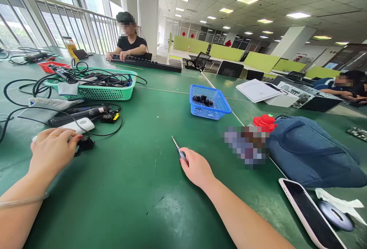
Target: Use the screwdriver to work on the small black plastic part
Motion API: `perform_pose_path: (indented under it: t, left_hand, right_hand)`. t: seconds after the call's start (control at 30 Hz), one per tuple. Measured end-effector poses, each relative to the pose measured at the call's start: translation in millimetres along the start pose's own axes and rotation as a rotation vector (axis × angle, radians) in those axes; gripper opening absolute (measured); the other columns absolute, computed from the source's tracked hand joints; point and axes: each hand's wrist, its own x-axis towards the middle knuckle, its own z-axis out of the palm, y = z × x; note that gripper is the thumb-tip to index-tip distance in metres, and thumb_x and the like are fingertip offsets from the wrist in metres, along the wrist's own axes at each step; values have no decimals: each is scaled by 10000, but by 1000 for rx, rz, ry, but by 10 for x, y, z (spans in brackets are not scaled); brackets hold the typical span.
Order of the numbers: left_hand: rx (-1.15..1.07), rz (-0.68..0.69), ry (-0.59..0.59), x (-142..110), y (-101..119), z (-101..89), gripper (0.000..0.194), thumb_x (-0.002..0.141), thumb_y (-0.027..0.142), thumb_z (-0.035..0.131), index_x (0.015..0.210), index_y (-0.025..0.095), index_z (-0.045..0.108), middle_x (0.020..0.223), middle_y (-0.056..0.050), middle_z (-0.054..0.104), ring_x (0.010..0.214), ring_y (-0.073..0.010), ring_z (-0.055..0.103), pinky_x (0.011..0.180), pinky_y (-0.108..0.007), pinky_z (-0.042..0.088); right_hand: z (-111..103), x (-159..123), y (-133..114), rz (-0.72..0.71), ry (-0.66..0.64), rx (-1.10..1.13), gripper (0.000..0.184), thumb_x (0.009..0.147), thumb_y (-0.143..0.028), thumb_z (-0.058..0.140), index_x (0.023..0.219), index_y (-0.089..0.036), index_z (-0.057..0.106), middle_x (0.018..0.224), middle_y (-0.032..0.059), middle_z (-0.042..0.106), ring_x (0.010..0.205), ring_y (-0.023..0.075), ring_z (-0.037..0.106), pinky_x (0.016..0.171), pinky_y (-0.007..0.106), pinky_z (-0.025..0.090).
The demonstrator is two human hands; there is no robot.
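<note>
My right hand [197, 167] is closed around a pair of tweezers [178, 149], their pointed tip angled forward and left above the green table [137, 188]. At the left, my left hand [53, 151] has its fingers bent and pinched together at a small black part [86, 143], whose exact kind I cannot make out. Just behind those fingers lies a white rectangular block [83, 125], partly covered by the hand. Beyond it rest a black tube-shaped device [80, 115] and a black piece with a yellow tab [110, 117].
A green basket [114, 93] heaped with black cables stands at the back left. Ahead, a blue basket [210, 111] holds small black parts. On the right are a blue bag [312, 153], a phone [309, 211] and a mouse [335, 215]. A person [130, 42] sits across the table.
</note>
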Motion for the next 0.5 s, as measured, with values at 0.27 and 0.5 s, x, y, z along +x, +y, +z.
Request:
perform_pose_path:
  t: [0.27,0.5]
  left_hand:
    - [64,-7,-18,-35,66,-108,531,906,457,192,910,178,642,1141,-125,640,1153,-311,482,911,-476,411]
    - [-78,-6,-187,-19,44,-103,560,882,482,218,1129,179,620,1060,-134,655,1009,-309,573,810,-410,459]
  right_hand:
    - [-25,0,-25,14,-5,-14,308,900,-228,456,1198,-234,535,931,23,670,744,151,595,599,253,375]
    - [-37,-6,-33,7,-4,-4,309,897,-224,455,1194,-234,540,937,25,668,754,153,598,621,258,388]
